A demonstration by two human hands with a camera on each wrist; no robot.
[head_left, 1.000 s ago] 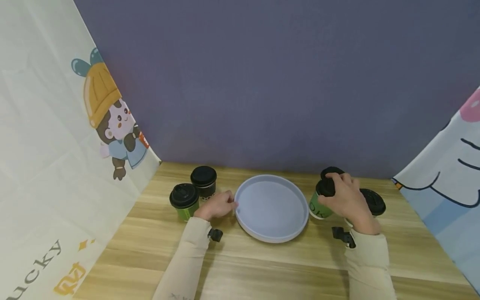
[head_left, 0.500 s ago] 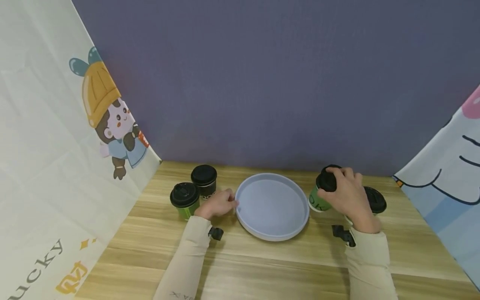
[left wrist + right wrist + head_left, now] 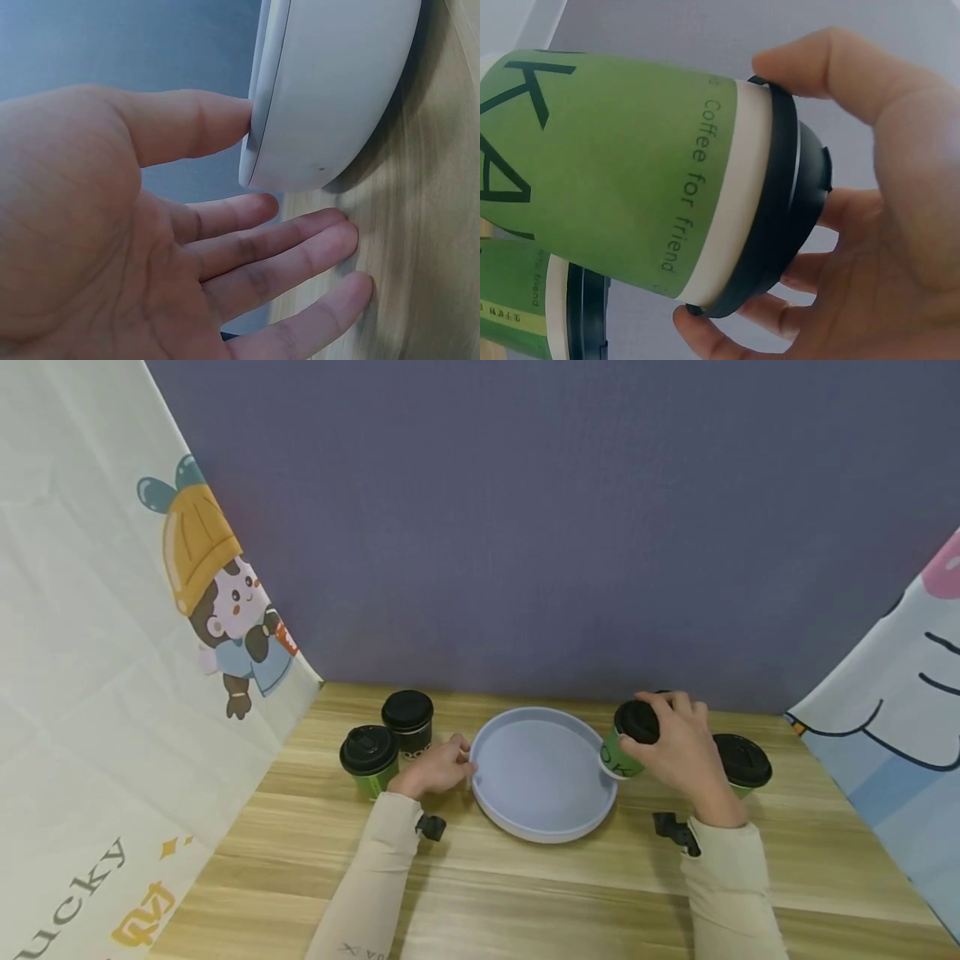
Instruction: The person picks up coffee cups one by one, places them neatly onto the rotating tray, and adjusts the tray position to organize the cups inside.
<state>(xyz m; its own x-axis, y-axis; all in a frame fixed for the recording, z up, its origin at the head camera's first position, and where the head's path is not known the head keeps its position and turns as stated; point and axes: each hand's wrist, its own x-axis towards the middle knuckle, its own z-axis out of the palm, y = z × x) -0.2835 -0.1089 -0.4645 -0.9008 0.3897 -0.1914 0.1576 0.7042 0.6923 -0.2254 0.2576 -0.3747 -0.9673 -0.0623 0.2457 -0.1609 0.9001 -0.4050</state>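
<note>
My right hand (image 3: pixel 678 745) grips a green paper coffee cup (image 3: pixel 621 757) by its black lid (image 3: pixel 784 202), fingers and thumb spread round the lid's edge. The cup overlaps the right rim of a round pale blue plate (image 3: pixel 542 777) in the head view. At the plate's left side is my left hand (image 3: pixel 437 767). Its thumb (image 3: pixel 187 124) touches the rim, while the other fingers (image 3: pixel 285 262) reach out loosely by the plate's lower edge.
Left of the plate stand a black lidded cup (image 3: pixel 408 718) and a green lidded cup (image 3: pixel 369 764). Another lidded green cup (image 3: pixel 741 762) stands right of my right hand. A dark lid shows partly behind that hand. A purple-grey backdrop (image 3: pixel 525 527) closes off the table's (image 3: pixel 525 902) far edge.
My right hand has taken the green coffee cup up and left, from beside the plate to over its right rim. The left hand stays at the plate's left edge.
</note>
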